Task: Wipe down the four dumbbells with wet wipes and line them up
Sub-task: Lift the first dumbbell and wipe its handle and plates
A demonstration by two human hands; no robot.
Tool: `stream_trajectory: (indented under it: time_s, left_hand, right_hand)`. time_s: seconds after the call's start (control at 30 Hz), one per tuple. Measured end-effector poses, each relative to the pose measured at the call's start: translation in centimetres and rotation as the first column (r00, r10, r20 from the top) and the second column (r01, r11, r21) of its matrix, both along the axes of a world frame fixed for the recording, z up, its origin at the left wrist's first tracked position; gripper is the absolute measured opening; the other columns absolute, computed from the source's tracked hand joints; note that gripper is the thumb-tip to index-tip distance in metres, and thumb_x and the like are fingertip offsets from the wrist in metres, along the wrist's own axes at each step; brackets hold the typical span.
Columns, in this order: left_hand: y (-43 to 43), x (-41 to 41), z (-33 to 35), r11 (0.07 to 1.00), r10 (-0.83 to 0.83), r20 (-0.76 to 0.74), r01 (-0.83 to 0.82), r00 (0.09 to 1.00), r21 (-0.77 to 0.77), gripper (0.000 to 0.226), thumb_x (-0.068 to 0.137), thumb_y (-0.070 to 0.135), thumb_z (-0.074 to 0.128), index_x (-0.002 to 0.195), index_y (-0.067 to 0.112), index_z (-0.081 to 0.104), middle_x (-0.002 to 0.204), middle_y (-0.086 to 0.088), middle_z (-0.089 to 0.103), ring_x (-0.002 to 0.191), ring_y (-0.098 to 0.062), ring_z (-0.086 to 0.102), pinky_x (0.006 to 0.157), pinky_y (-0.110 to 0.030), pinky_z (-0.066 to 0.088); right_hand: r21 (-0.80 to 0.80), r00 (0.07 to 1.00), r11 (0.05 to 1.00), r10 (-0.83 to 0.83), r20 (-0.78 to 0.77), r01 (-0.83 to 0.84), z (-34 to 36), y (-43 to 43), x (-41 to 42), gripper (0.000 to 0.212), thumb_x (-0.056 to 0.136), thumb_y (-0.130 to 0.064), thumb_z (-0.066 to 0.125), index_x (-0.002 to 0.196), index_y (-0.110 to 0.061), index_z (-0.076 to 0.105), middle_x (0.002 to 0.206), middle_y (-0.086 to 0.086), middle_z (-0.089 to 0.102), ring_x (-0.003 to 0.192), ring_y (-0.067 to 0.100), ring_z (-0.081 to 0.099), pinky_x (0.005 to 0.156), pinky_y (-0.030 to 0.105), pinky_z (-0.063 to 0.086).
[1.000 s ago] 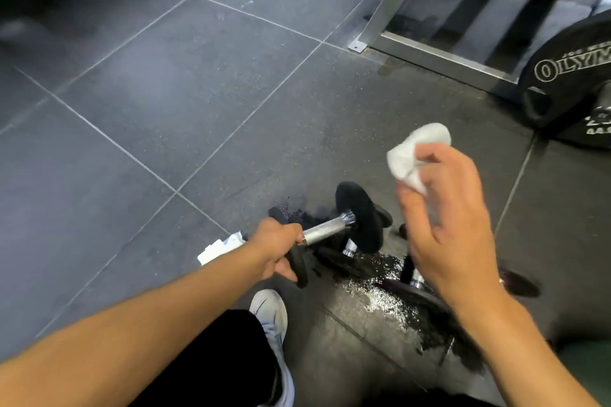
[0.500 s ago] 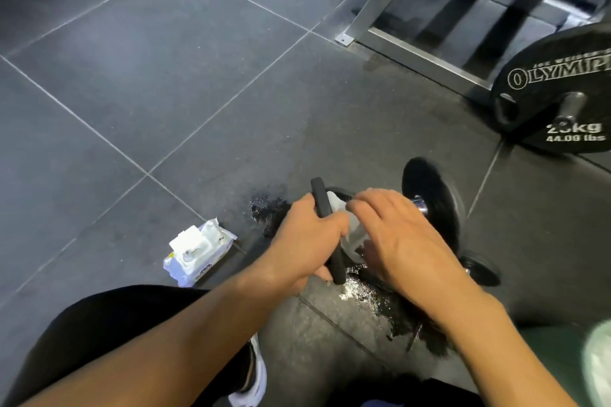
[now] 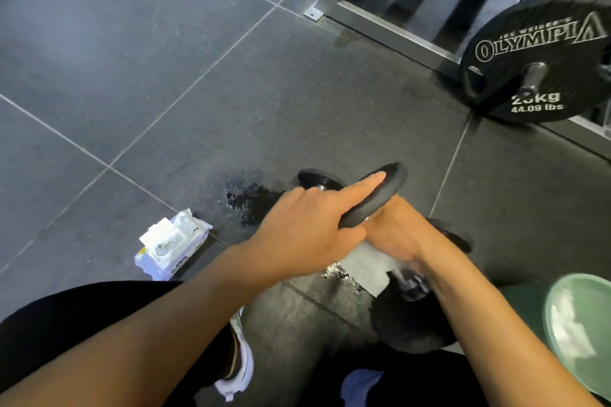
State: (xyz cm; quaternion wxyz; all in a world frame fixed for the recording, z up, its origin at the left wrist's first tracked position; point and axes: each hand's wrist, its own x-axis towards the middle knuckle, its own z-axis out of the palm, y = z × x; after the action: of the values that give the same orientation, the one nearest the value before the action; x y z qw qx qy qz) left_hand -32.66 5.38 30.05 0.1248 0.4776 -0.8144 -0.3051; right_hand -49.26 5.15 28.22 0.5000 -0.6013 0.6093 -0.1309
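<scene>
My left hand (image 3: 307,228) grips the far black plate of a dumbbell (image 3: 388,187), with the index finger laid along its rim. My right hand (image 3: 396,231) presses a white wet wipe (image 3: 365,266) around this dumbbell's chrome handle. Its near plate (image 3: 406,324) points toward me, low and blurred. A second dumbbell (image 3: 315,178) lies on the floor just behind my left hand. The plate of a third dumbbell (image 3: 454,236) shows to the right of my right wrist. I see no further dumbbell; my hands hide the floor between them.
A wet-wipe pack (image 3: 172,244) lies open on the floor to the left. A wet patch (image 3: 251,200) darkens the rubber mat. A large Olympia weight plate (image 3: 535,56) and a steel rack frame (image 3: 380,23) stand at the back right. A green container (image 3: 578,334) sits at the right edge.
The held dumbbell has swung from lying crosswise to pointing away from me. My left index finger has stretched along the plate, and my right hand with the wipe has slid along the handle toward me.
</scene>
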Motion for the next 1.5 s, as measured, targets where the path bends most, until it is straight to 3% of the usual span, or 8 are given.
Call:
stream_trajectory:
  time_s: [0.2,0.43,0.77,1.0,1.17,1.27,1.37,1.5]
  left_hand:
    - [-2.9,1.6,1.0,0.986,-0.074,-0.402,0.128,0.913,0.111,0.065,0.090,0.004,0.062,0.137,0.050,0.063,0.132,0.027,0.069,0.118,0.007,0.063,0.105,-0.025,0.048]
    - [-4.6,1.4,1.4,0.908,0.176,-0.837,0.244,0.518,0.341,0.044,0.077,-0.015,0.062,0.115,0.002,0.074,0.121,-0.018,0.073,0.117,-0.028,0.066,0.106,-0.041,0.049]
    - [-4.5,1.8,-2.1,0.425,0.743,-0.203,-0.215,0.638,0.880,0.042,0.104,0.035,0.047,0.124,0.009,0.072,0.110,-0.010,0.081,0.104,-0.031,0.078,0.113,-0.054,0.049]
    - [-0.1,-2.1,-0.6,0.083,0.949,-0.179,0.342,0.260,0.936,0.046,0.089,0.055,0.058,0.074,0.011,0.057,0.077,-0.008,0.051,0.071,-0.028,0.054,0.075,-0.047,0.060]
    - [-2.4,-2.8,0.7,0.456,0.890,-0.456,0.046,-0.012,0.889,0.039,0.090,0.034,0.055,0.056,0.016,0.045,0.060,-0.003,0.039,0.059,-0.019,0.037,0.064,-0.036,0.036]
    - [-2.9,-2.2,1.1,0.915,0.367,-0.868,-0.300,0.334,0.271,0.025,0.086,0.022,0.050,0.066,0.010,0.042,0.072,-0.012,0.038,0.071,-0.030,0.037,0.073,-0.045,0.033]
    - [-1.7,-2.1,1.9,0.845,-0.176,-0.664,-0.235,0.726,-0.481,0.021,0.080,0.009,0.050,0.060,0.006,0.048,0.071,-0.007,0.044,0.074,-0.027,0.041,0.073,-0.046,0.035]
    - [-1.7,-2.5,1.4,0.879,-0.061,-0.713,-0.301,0.699,-0.370,0.023,0.082,0.008,0.047,0.060,0.004,0.045,0.068,-0.010,0.044,0.072,-0.028,0.041,0.071,-0.042,0.035]
  right_hand:
    - [0.444,0.569,0.856,-0.511,0.645,0.266,0.2,0.9,0.4,0.033,0.079,0.007,0.069,0.112,0.007,0.072,0.108,0.028,0.074,0.098,0.037,0.074,0.083,0.042,0.061]
    - [0.514,0.234,0.847,-0.477,0.847,-0.136,2.8,1.7,0.9,0.023,0.061,-0.025,0.091,0.068,-0.015,0.071,0.051,-0.003,0.052,0.038,0.007,0.051,0.039,0.019,0.044]
    - [0.508,0.020,0.719,-0.586,0.810,0.474,5.6,0.6,0.8,0.044,0.093,-0.011,0.041,0.054,-0.017,0.060,0.045,-0.005,0.046,0.037,0.007,0.045,0.037,0.020,0.039]
    - [0.500,-0.150,0.676,-0.507,0.849,0.542,5.1,-0.4,-0.7,0.025,0.076,-0.019,0.052,0.057,-0.024,0.038,0.045,-0.010,0.030,0.038,0.005,0.030,0.039,0.019,0.031]
    - [0.579,-0.170,0.645,-0.582,0.795,0.499,5.1,-0.6,-0.3,0.032,0.096,-0.021,0.046,0.067,-0.018,0.059,0.055,-0.005,0.046,0.046,0.009,0.048,0.046,0.022,0.045]
    - [0.630,-0.206,0.587,-0.627,0.751,0.508,4.0,-1.1,-0.2,0.008,0.089,-0.024,0.060,0.085,-0.018,0.064,0.076,-0.003,0.048,0.068,0.011,0.051,0.074,0.028,0.043]
    - [0.649,-0.220,0.554,-0.648,0.729,0.522,3.2,-1.2,-0.5,0.010,0.089,-0.024,0.058,0.082,-0.018,0.063,0.074,-0.002,0.051,0.070,0.013,0.052,0.074,0.032,0.041]
    - [0.606,-0.188,0.587,-0.617,0.764,0.537,4.2,-0.8,-0.6,0.017,0.093,-0.021,0.050,0.078,-0.017,0.058,0.068,-0.001,0.051,0.060,0.013,0.053,0.060,0.029,0.045]
